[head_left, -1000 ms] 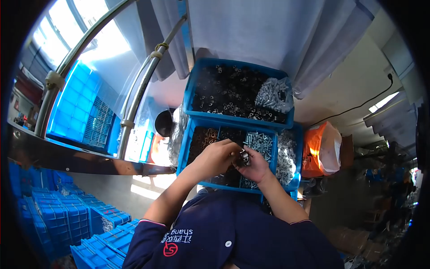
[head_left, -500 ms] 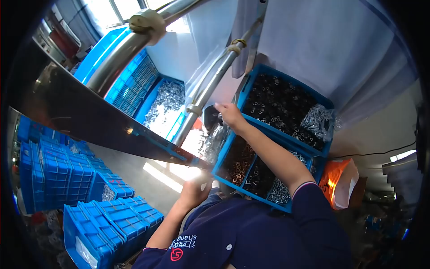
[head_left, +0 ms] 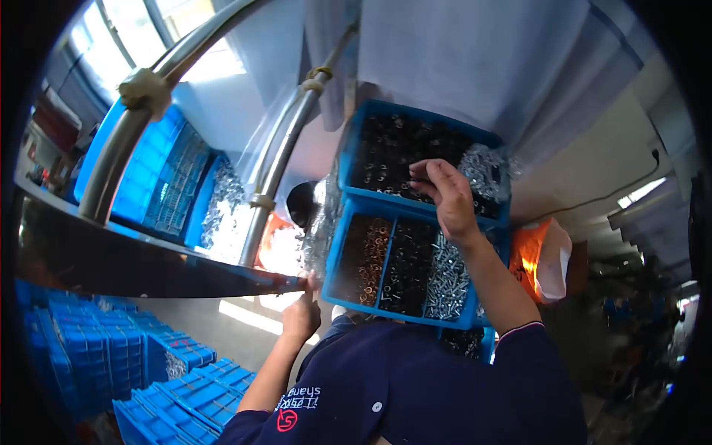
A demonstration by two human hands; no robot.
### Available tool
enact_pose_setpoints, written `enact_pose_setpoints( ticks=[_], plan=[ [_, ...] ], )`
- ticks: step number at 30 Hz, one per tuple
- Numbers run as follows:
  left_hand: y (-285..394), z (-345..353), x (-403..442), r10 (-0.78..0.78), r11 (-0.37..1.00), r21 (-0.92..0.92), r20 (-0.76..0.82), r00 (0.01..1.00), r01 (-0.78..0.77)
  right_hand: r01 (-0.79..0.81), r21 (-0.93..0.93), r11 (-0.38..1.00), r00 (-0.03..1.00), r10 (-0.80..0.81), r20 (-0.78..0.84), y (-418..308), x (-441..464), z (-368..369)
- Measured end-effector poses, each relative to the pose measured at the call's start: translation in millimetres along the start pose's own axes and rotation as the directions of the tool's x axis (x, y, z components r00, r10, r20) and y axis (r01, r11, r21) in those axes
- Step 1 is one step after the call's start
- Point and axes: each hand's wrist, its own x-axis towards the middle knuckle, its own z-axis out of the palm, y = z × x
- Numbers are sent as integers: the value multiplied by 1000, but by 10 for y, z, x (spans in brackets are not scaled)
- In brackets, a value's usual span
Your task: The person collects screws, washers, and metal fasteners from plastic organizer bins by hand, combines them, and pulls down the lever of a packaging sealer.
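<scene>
I hold the right hand (head_left: 451, 199) loosely open over metal clips (head_left: 393, 141) behind the divided tray (head_left: 445, 322), where a careless sweep could spill some into it; left of it, the left hand's (head_left: 300, 319) grip I can't tell.

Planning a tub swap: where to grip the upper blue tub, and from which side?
Likely the rim at both short ends of the upper blue tub, from left and right: it runs longer left to right than front to back, the curtain hangs behind, and the lower blue tub sits in front.
</scene>
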Motion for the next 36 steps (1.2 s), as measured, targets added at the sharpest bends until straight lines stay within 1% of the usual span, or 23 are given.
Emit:
enact_pose_setpoints(
  ticks=[3, 4, 5, 6, 7, 8, 9, 10, 12, 13, 14, 16, 17, 20, 21, 24, 25, 27, 28, 31, 33, 34, 36],
  plan=[
    [-50, 24, -30, 171, 984, 79, -162, 972, -160, -63, -478, 876, 998, 52, -36, 112, -402, -592],
    [-73, 56, -50, 167, 985, -14, -185, 968, -173, -80, -626, 776, 997, 68, -43, 173, -575, -734],
    [-115, 139, -70, 211, 966, -83, -292, 933, -244, -7, -757, 653, 999, 38, 24, 229, -754, -858],
    [-86, 116, -113, 195, 961, -136, -283, 939, -241, 71, -859, 508, 995, 25, 97, 304, -934, -941],
    [9, 53, -103, 240, 916, -236, -321, 916, -323, 76, -911, 404, 993, 49, 105, 438, -1120, -965],
    [143, -18, -89, 276, 855, -330, -362, 890, -400, 115, -970, 215, 990, 58, 130, 588, -1278, -976],
    [298, -80, -56, 284, 826, -377, -364, 887, -419, 163, -986, 27, 986, 24, 164, 781, -1418, -989],
    [480, -167, 2, 258, 832, -426, -269, 928, -355, 201, -966, -161, 979, 1, 204, 866, -1512, -946],
    [744, -206, 360, 549, 775, -192, -267, 792, -602, 198, -968, -155, 978, -28, 205, 903, -1613, -865],
    [904, -178, 514, 588, 789, -67, -208, 782, -611, 203, -967, -151, 976, -43, 211, 885, -1634, -839],
    [1004, -147, 621, 618, 785, 59, -142, 773, -617, 176, -981, -80, 984, 13, 176, 864, -1650, -837],
    [870, 234, 863, 520, 816, 217, 132, 844, -536, 106, -993, 56, 985, 129, 113, 815, -1652, -863],
    [837, 369, 929, 441, 810, 299, 256, 860, -505, 181, -981, 68, 984, -2, 181, 857, -1668, -944],
    [882, 366, 1006, 429, 766, 336, 369, 824, -549, 75, -907, 414, 994, -103, 35, 796, -1716, -1009],
    [798, 396, 993, 460, 769, 307, 344, 818, -561, -29, -837, 547, 991, -94, -95, 686, -1720, -962],
    [693, 323, 943, 460, 817, 239, 278, 843, -525, -115, -705, 700, 977, -48, -207, 488, -1812, -902],
    [767, 221, 926, 442, 835, 203, 304, 844, -511, -133, -666, 734, 974, -28, -225, 469, -1855, -893],
    [905, 34, 890, 410, 867, 129, 363, 837, -481, -272, -662, 699, 956, 120, -267, 319, -1911, -820],
    [885, 46, 875, 436, 876, 70, 306, 846, -477, -339, -658, 672, 938, 191, -288, 280, -1933, -804],
    [866, 14, 834, 451, 892, -100, 158, 878, -440, -349, -320, 881, 922, 261, -288, 620, -2023, -976],
    [950, -127, 772, 399, 906, -205, 124, 908, -370, -437, -181, 881, 886, 386, -258, 587, -2017, -1045],
    [939, -137, 751, 307, 909, -343, 173, 936, -235, -480, -111, 870, 863, 446, -236, 538, -2004, -1066],
    [889, -163, 697, 137, 821, -568, 305, 942, 64, -534, -112, 838, 841, 512, -176, 348, -1932, -1097]
  ],
)
